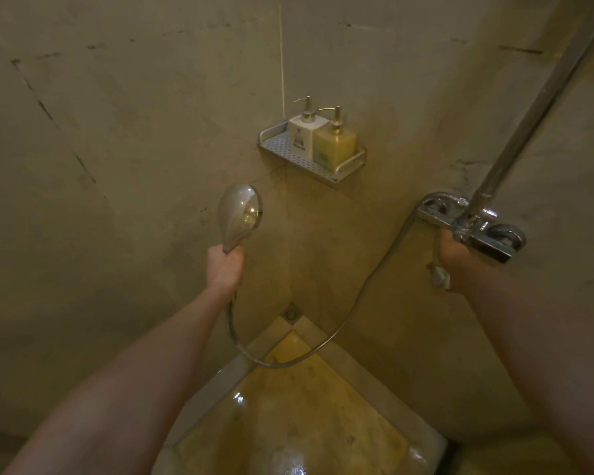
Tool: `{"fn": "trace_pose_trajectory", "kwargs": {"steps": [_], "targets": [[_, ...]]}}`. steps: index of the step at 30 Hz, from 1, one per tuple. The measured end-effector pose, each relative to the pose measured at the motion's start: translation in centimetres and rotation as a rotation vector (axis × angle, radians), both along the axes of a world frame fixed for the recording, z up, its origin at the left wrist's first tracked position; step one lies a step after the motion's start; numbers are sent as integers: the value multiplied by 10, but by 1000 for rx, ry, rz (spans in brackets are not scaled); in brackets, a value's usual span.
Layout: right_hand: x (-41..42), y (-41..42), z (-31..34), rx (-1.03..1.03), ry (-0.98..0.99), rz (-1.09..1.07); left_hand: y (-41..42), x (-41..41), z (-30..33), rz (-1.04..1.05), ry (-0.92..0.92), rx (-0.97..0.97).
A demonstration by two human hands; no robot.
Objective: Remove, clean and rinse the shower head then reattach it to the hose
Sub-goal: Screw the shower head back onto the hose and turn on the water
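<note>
A chrome shower head (239, 214) stands upright at centre left, its rounded back toward me. My left hand (225, 265) grips its handle from below. The metal hose (323, 341) hangs from under that hand, loops down over the floor and climbs right to the wall mixer tap (474, 224). My right hand (451, 258) reaches up to the underside of the mixer; its fingers are hidden behind the tap body, so what they touch is unclear.
A perforated metal corner shelf (309, 162) holds a white pump bottle (303, 133) and a yellow pump bottle (335, 142). A riser pipe (535, 114) runs up to the right. The wet yellow floor (295, 416) has a corner drain (291, 311).
</note>
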State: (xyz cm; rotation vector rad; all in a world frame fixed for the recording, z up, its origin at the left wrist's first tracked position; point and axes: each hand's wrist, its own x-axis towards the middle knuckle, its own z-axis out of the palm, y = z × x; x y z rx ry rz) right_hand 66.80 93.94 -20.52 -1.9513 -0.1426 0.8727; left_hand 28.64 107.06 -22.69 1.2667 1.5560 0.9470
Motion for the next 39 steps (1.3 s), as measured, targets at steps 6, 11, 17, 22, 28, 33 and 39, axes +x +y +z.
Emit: {"fn": "trace_pose_trajectory", "kwargs": {"steps": [6, 11, 17, 22, 28, 33, 39], "targets": [[2, -3, 0, -9, 20, -1, 1, -7, -1, 45, -28, -6], [9, -1, -7, -5, 16, -13, -2, -13, -2, 43, -48, 17], [-5, -5, 5, -79, 81, 23, -5, -6, 5, 13, -56, 13], [-2, -4, 2, -63, 45, 15, -8, 4, 5, -16, -49, 7], [0, -4, -2, -84, 19, 12, -16, 9, 8, -39, -16, 23], [-2, -2, 0, -78, 18, 21, -18, 13, 13, -40, -26, 18], [-1, -5, 0, -75, -2, 40, -18, 17, 10, -48, -28, 5]]}}
